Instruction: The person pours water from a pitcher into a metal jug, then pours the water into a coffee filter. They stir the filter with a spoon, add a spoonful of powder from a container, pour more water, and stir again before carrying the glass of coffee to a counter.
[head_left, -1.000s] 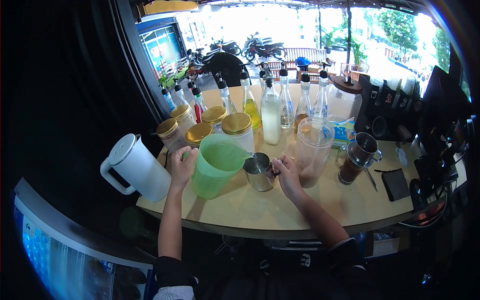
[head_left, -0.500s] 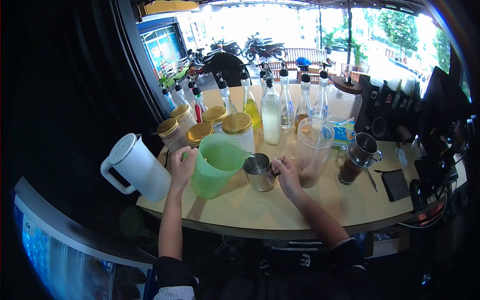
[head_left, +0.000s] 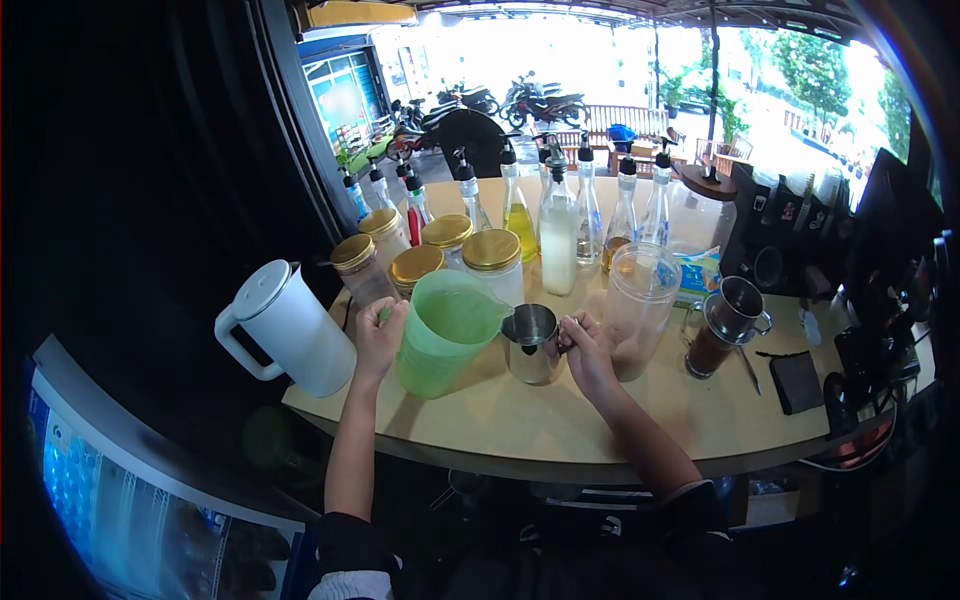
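Note:
My left hand [head_left: 378,338] is closed around the handle of a translucent green pitcher [head_left: 448,345]. The pitcher leans a little to the right, its spout beside the rim of a stainless steel milk jug [head_left: 533,350]. My right hand [head_left: 588,350] grips that jug by its handle, fingers pinched together. Whether liquid passes from spout to jug I cannot make out. Just right of this hand stands a tall clear plastic container [head_left: 645,285]. Left of the green pitcher is a white lidded pitcher [head_left: 295,335].
Gold-lidded jars [head_left: 491,250] and pump bottles [head_left: 558,235] line the back of the wooden table [head_left: 480,435]. To the right are a glass with a metal coffee dripper [head_left: 735,300], a dark pouch [head_left: 797,382] and a large wooden-lidded jar [head_left: 700,215].
The camera view has turned slightly, so the scene sits a little farther right. Both hands keep their hold on the green pitcher and the milk jug, with hardly any movement between them.

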